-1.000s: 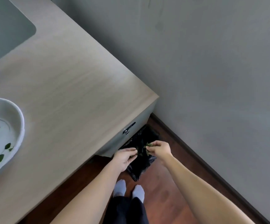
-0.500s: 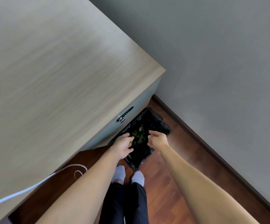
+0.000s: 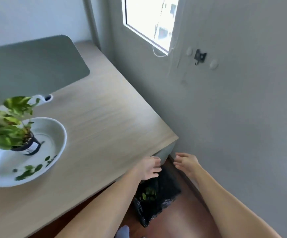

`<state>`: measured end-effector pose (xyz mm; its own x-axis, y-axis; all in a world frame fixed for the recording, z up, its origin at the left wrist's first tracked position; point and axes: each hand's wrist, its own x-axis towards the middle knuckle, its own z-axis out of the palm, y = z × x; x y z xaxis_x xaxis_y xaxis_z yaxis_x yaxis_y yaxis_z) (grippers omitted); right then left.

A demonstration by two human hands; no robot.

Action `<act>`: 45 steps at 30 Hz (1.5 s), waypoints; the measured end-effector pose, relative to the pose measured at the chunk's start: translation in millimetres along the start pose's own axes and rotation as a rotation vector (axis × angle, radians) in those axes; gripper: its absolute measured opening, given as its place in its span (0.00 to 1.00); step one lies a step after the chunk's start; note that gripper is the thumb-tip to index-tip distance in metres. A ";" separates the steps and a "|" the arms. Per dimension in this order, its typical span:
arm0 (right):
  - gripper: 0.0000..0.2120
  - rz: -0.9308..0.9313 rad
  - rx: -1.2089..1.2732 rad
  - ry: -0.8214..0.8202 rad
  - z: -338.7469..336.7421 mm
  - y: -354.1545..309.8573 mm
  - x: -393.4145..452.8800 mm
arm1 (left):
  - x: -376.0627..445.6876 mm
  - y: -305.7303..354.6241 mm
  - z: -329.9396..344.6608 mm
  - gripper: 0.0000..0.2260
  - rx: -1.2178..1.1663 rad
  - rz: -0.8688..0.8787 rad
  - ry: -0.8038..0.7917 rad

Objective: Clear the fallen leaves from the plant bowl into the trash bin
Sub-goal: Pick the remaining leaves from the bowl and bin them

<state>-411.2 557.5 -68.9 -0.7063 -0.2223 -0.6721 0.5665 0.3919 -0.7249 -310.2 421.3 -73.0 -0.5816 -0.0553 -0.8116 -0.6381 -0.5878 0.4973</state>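
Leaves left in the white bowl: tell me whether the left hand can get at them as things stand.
Probably yes. The left hand is open and empty at the table's near corner, and the bare tabletop lies between it and the bowl. The loose leaves sit on the bowl's near side, clear of the potted plant.

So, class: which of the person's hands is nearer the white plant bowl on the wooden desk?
Left. The left hand hangs at the desk's edge, right of the white plant bowl; the right hand is farther right, near the wall.
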 end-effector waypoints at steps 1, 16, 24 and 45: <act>0.13 -0.039 -0.020 -0.023 3.7 -16.7 -8.0 | -14.7 10.4 -4.8 0.16 0.003 0.048 -0.011; 0.10 -0.227 -0.324 -0.466 239.0 -88.2 -62.8 | -172.1 10.3 -264.9 0.04 -0.204 0.296 0.489; 0.07 -0.352 -0.549 -0.452 382.7 -71.8 -72.8 | -191.4 -0.3 -413.2 0.09 0.200 0.330 0.973; 0.10 -0.841 -1.171 -0.463 534.4 -50.6 -51.6 | -168.0 -16.5 -468.8 0.06 1.126 0.331 0.862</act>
<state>-176.5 72.1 -78.1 -0.3246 -0.9021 -0.2843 -0.7270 0.4302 -0.5351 34.5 61.9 -88.6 -0.5587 -0.7559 -0.3413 -0.8234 0.4562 0.3375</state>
